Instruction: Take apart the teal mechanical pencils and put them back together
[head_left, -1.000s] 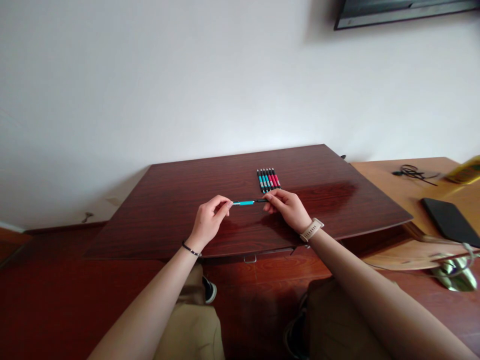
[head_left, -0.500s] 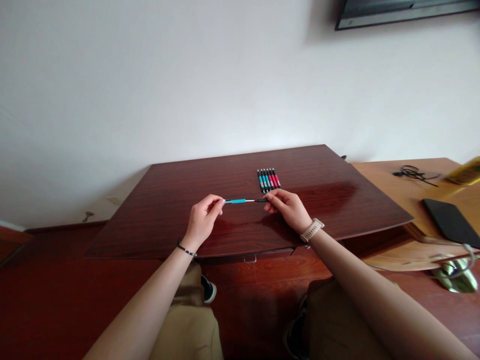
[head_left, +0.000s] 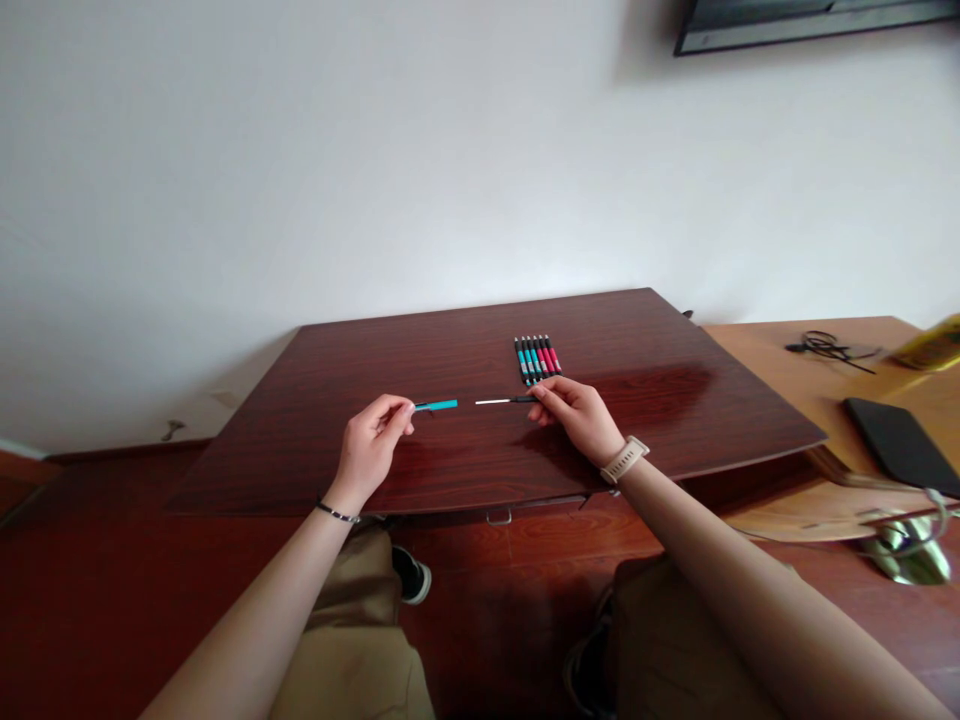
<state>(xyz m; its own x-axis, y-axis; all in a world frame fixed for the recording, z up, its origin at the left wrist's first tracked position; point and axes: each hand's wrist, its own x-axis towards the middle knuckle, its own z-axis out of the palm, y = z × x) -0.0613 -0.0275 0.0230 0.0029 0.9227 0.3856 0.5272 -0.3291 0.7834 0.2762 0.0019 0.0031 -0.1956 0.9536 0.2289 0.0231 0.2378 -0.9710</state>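
Over one dark table (head_left: 390, 362), left hand (head_left: 369, 440) pinches one teal barrel (head_left: 441, 405); right hand (head_left: 576, 412) pinches one black section (head_left: 520, 399) bearing one slim white rod (head_left: 492, 402). Facing ends stand apart. Beyond lies one teal-and-pink pen row (head_left: 535, 360), count unclear.

I hold a turquoise pen barrel (head_left: 441, 405) by its left end, pinched in the fingertips of my left grip (head_left: 373, 435); it lies nearly level, its free end pointing right, with something dark along it beside my fingers. Facing it, a black pen section (head_left: 521, 399) is pinched in my right grip (head_left: 576, 412), a slim white rod (head_left: 491, 402) jutting leftward from it, roughly in line with the barrel. A small gap separates rod and barrel above the worktop (head_left: 420, 350).
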